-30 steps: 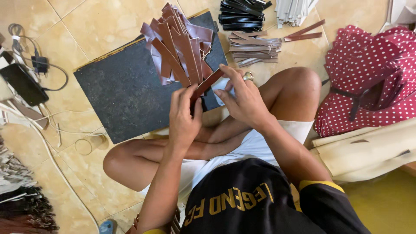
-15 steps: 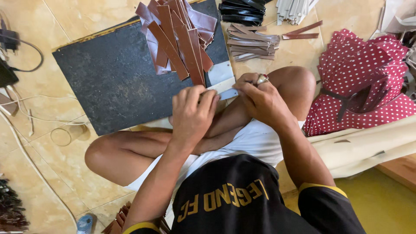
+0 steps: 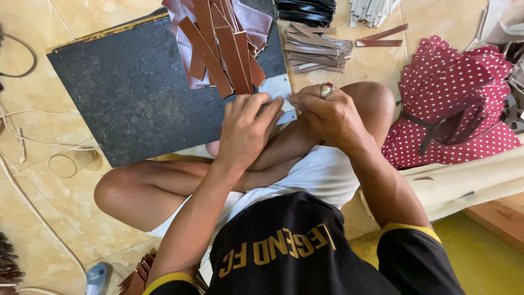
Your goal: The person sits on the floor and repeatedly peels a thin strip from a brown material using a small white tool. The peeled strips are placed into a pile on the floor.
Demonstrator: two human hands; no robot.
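Observation:
I sit cross-legged on a tiled floor. My left hand (image 3: 246, 128) and my right hand (image 3: 326, 111), which wears a ring with a red stone, meet at the near edge of a dark grey board (image 3: 131, 93). Both pinch a small piece there, mostly hidden by the fingers; a pale strip (image 3: 278, 90) shows just beyond the fingertips. A fan of brown leather strips (image 3: 218, 49) lies on the board right above my hands.
A pile of grey-brown strips (image 3: 316, 49) lies on the floor beyond my right knee. Red polka-dot fabric (image 3: 453, 109) sits at the right, over a beige sheet (image 3: 469, 180). Black pieces (image 3: 305, 11) and white strips (image 3: 374, 8) lie at the top. Cables (image 3: 22, 142) trail at the left.
A second ago my hands held a brown strip up off the board; now they are lowered with fingers pressed together at the board's edge. The view has shifted left.

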